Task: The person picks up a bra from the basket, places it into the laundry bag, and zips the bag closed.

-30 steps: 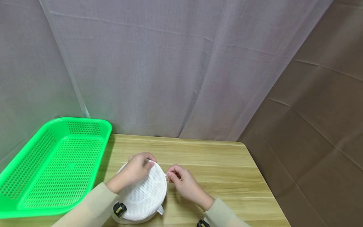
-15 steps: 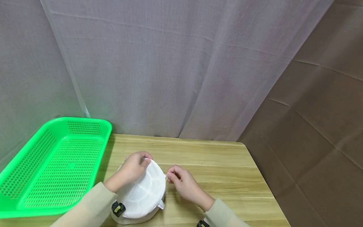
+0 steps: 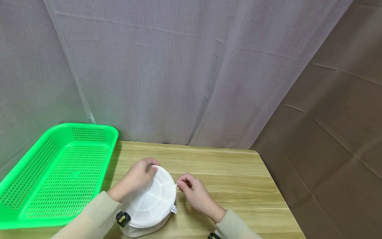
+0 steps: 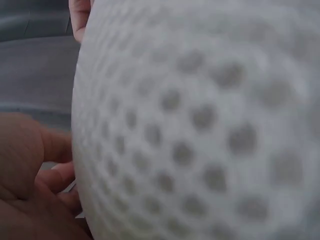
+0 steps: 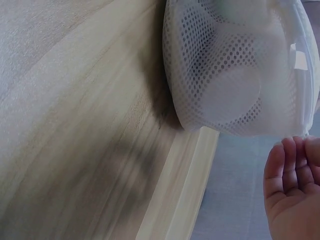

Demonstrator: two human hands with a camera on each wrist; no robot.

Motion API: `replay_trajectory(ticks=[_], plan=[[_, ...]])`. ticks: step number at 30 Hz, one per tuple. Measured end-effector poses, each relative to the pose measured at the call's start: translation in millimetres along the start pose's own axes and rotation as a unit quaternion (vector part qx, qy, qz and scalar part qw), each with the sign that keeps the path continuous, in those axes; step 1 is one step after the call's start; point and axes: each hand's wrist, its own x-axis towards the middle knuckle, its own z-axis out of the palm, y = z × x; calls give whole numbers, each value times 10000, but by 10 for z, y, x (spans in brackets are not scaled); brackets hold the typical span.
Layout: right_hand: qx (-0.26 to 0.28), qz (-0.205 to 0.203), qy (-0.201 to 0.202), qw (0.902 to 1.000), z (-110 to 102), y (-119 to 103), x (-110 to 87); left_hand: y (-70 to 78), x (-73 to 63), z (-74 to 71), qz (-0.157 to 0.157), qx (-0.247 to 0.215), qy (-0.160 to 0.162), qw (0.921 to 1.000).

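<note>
A round white mesh laundry bag [image 3: 153,199] stands on the table near its front, its flat lid tilted toward me. My left hand [image 3: 138,176] grips the far left rim, thumb on the lid and fingers over the edge. At the right rim, thumb and index finger of my right hand [image 3: 195,194] pinch the small zipper pull [image 3: 176,186]. A white fabric tab [image 3: 174,209] sticks out from the bag's side. In the right wrist view, the zipper band [image 5: 305,95] runs along the rim, and pale shapes show dimly through the mesh.
A green plastic basket [image 3: 112,146] with slotted walls stands on the left of the wooden table [image 3: 215,162]. Grey cloth [image 3: 179,83] hangs behind the table, and a brown sheet [image 3: 328,132] lines the right side.
My left hand has shifted slightly left with the far rim. The bag has turned a little, and its tab has moved up and right. My right hand stays nearly still at the zipper pull.
</note>
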Motion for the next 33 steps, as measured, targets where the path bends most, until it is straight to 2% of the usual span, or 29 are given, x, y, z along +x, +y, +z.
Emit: replay_trajectory(ticks=[5,9,19,27,33], plan=[[-2,-108,48,9999,-17,13,5,99,-12,46,576,403,-268,9972],[-34,-127,81,9999,-18,12,9,131,-9,83,732,492,-362,9954],[-81,-146,202,9997,14,22,12,59,5,106,649,571,-148,9961],[-8,-168,152,9997,21,4,9,28,-3,96,430,440,-127,9980],[76,-118,72,9999,20,17,-9,8,-4,69,193,283,33,9994]])
